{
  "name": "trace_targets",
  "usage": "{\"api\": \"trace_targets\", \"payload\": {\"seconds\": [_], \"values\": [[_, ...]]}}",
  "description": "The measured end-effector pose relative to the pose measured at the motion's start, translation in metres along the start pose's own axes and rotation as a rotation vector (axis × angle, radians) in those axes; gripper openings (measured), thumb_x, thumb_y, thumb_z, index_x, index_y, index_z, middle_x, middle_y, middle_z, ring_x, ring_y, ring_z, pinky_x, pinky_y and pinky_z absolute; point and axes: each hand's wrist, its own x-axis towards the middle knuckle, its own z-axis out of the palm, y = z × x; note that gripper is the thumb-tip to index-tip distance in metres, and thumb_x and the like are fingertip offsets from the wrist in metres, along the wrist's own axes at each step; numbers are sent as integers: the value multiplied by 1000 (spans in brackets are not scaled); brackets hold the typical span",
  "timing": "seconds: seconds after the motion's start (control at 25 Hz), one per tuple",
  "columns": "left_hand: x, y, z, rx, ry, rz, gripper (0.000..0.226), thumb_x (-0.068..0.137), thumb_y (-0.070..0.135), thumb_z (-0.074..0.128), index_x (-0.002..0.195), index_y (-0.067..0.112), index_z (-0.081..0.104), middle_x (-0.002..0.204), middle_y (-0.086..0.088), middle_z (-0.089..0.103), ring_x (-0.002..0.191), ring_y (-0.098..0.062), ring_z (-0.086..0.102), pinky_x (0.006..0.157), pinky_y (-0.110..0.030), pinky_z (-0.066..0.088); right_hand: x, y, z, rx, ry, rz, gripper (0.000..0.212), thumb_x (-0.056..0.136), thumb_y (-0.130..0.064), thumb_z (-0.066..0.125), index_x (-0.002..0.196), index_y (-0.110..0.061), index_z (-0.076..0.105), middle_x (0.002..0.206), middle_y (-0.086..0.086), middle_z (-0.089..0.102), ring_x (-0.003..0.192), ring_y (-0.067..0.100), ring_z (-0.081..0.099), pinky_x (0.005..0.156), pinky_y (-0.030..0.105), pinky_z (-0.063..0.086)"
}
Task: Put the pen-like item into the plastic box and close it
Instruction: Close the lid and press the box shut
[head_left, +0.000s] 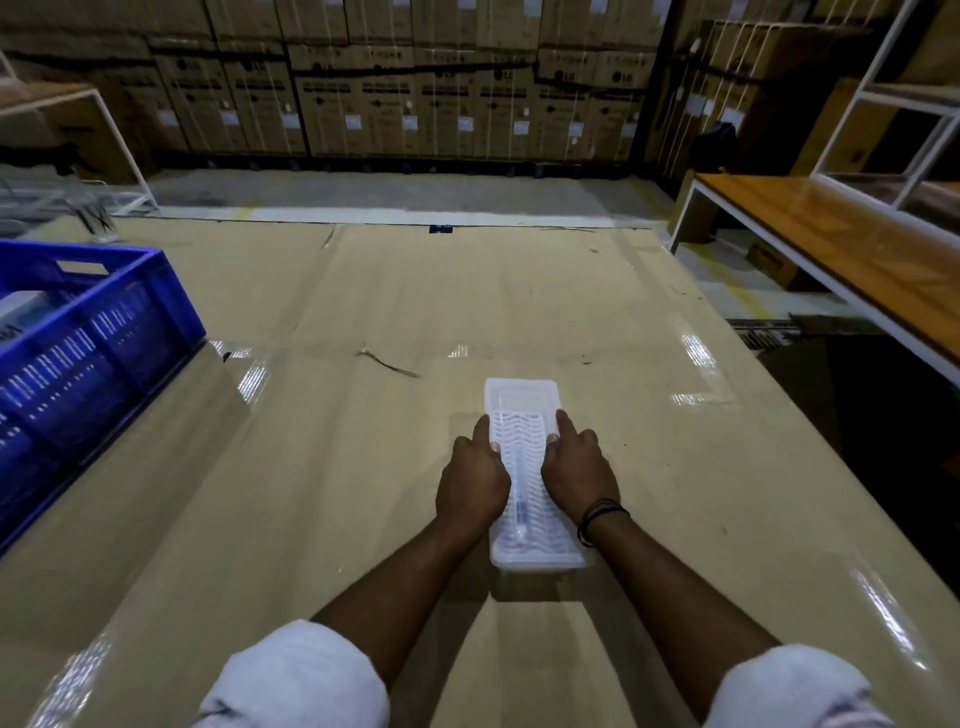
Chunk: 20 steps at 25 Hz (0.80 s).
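Clear plastic box (524, 415) lies lengthwise on glossy tan table (363, 291), lower centre of frame. Lid with wavy ribs down over it. Pen-like item (521, 499) visible through lid, lying along box length, between both hands. Left hand (475, 480) pressed on left edge of box, fingers curled, index extended forward. Right hand (579, 475) mirrored on right edge, dark wristband (597, 517) at wrist. Blue crate (78, 338) at left edge of frame. Stacked cartons (415, 78) across top.

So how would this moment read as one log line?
step: closing | both hands press lid of clear plastic box | pen-like item inside | on cardboard-covered table
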Motion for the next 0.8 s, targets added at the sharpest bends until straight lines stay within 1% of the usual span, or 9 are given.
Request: {"api": "trace_targets", "payload": {"seconds": [0.08, 0.16, 0.24, 0.32, 0.36, 0.48, 0.56, 0.64, 0.8], "values": [[0, -5, 6, -56, -19, -10, 39, 106, 42, 30, 145, 38, 34, 121, -4, 65, 100, -23, 64, 82, -37, 53, 0, 2, 4, 23, -14, 5, 51, 105, -35, 27, 156, -29, 23, 124, 20, 54, 103, 39, 61, 90, 44, 51], [-1, -6, 7, -114, -41, -9, 43, 107, 41, 31, 150, 36, 29, 126, -3, 67, 104, -24, 67, 86, -40, 55, 2, 4, 6, 33, -29, -1, 52, 105, -36, 26, 156, -31, 21, 119, 20, 58, 102, 39, 61, 91, 45, 51], [1, -5, 7, -112, -62, -16, 50, 106, 44, 31, 154, 32, 26, 128, -3, 67, 107, -27, 67, 88, -39, 54, 5, 4, 7, 29, -32, 2, 52, 104, -35, 27, 156, -30, 21, 118, 20, 59, 102, 39, 61, 90, 44, 51], [4, -8, 8, -81, -60, -5, 55, 103, 49, 30, 155, 33, 24, 130, -4, 66, 107, -25, 67, 89, -41, 56, 5, 5, 6, -9, -33, -2, 52, 104, -35, 29, 155, -29, 23, 119, 19, 60, 103, 38, 62, 89, 44, 51], [6, -8, 8, -42, -56, -2, 55, 103, 47, 31, 155, 33, 23, 130, -5, 65, 107, -26, 66, 89, -40, 55, 6, 4, 4, -37, -31, -10, 52, 104, -35, 31, 155, -28, 25, 120, 18, 60, 103, 38, 62, 88, 44, 51], [19, 1, 4, 110, -57, -29, 58, 104, 29, 36, 159, 33, 19, 129, -12, 52, 102, -31, 64, 84, -39, 52, 13, 2, -2, -103, -41, -45, 50, 102, -36, 36, 150, -22, 30, 128, 19, 54, 106, 41, 62, 89, 45, 51], [29, 8, 1, 175, -86, -29, 62, 103, 22, 38, 161, 30, 18, 134, -14, 45, 101, -35, 64, 85, -41, 51, 23, -2, -5, -113, -85, -56, 57, 102, -39, 36, 155, -21, 24, 134, 19, 49, 110, 42, 60, 90, 45, 49], [40, 13, 0, 227, -116, -17, 61, 105, 25, 37, 162, 25, 15, 138, -18, 41, 102, -38, 64, 87, -42, 51, 36, -7, -7, -111, -132, -53, 62, 102, -41, 34, 159, -25, 14, 137, 20, 46, 114, 42, 59, 91, 44, 47], [55, 13, 5, 285, -156, -14, 63, 108, 42, 26, 163, 24, 1, 142, -26, 37, 105, -43, 64, 91, -47, 52, 49, -14, -4, -123, -171, -17, 63, 102, -43, 30, 160, -28, 9, 141, 21, 44, 118, 42, 57, 95, 44, 45]]}}
